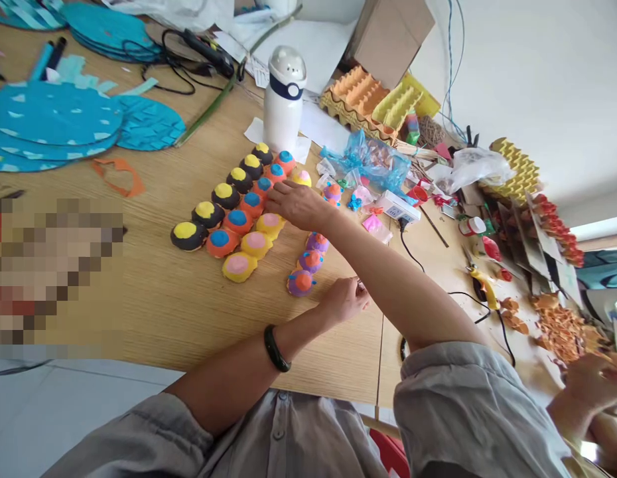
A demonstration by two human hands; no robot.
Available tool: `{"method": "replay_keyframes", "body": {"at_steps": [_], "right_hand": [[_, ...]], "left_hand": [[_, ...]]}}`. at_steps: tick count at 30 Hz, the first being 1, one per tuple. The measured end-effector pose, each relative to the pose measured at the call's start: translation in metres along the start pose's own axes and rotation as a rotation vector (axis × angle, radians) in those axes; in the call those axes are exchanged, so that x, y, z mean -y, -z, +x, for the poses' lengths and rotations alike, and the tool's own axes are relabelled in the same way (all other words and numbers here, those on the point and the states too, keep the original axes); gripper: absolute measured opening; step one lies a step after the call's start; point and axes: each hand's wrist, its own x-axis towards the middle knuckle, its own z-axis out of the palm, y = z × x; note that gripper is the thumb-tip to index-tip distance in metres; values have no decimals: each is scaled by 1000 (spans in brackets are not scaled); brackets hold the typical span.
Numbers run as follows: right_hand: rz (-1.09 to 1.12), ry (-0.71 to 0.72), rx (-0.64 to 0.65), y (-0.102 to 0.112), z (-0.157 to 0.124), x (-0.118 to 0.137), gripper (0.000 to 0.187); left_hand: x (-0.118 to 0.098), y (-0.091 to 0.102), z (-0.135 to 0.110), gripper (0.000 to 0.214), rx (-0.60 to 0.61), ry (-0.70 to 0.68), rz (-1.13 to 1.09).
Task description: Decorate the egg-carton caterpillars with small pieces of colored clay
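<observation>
Rows of painted egg-carton domes lie on the wooden table (164,299): black ones with yellow tops (207,214), orange ones with blue tops (237,220) and yellow ones with pink tops (255,243). A short row of purple domes (301,282) lies beside them. My right hand (298,202) reaches across, fingers stretched out flat on the far end of the yellow and orange rows. My left hand (344,300), with a black bangle on the wrist, is closed in a pinch just right of the purple domes. What it pinches is too small to make out.
A white bottle (284,99) stands behind the rows. Farther back are blue paper discs (54,119), egg cartons (368,96), a blue plastic bag (371,159), a power strip (397,207) with cables and a glue gun (482,282). Another person's hand (592,382) is at the right edge.
</observation>
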Motion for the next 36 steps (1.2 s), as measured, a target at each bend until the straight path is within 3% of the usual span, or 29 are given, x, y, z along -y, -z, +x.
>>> {"method": "replay_keyframes", "body": {"at_steps": [3, 6, 10, 12, 14, 16, 20, 23, 27, 28, 30, 32, 36], "right_hand": [[-65, -11, 24, 7, -4, -4, 45], [-81, -82, -49, 14, -18, -13, 51], [-37, -179, -246, 25, -64, -32, 47], [-42, -250, -300, 30, -99, -38, 48], [-46, -308, -293, 33, -139, -40, 52], [-33, -332, -243, 30, -178, -37, 53], [-2, -316, -137, 7, -244, -20, 49], [33, -257, -115, -19, -271, -1, 47], [66, -205, -119, -46, -279, 20, 45], [72, -204, -119, -52, -277, 24, 45], [96, -202, -130, -60, -273, 29, 47], [130, -192, -142, -65, -268, 33, 48], [198, -164, -194, -67, -260, 42, 53]], "left_hand": [[-1, 0, -1, 33, -3, 2, 1], [1, 0, 0, 28, -18, -1, 8], [3, 0, -1, 24, 4, -3, 26], [2, -1, -3, 19, 91, -11, 13], [-1, -4, -7, 13, 249, -16, -24], [-1, -9, -13, 20, 497, -3, -105], [2, -19, -22, 25, 949, 20, -204], [0, -22, -26, 33, 1189, 40, -204], [-19, -12, -33, 32, 1548, 79, -219], [-26, -7, -36, 32, 1540, 84, -221], [-38, 8, -45, 31, 1344, 69, -231], [-47, 26, -56, 35, 1073, 68, -283], [-51, 74, -73, 39, 404, 64, -298]]}}
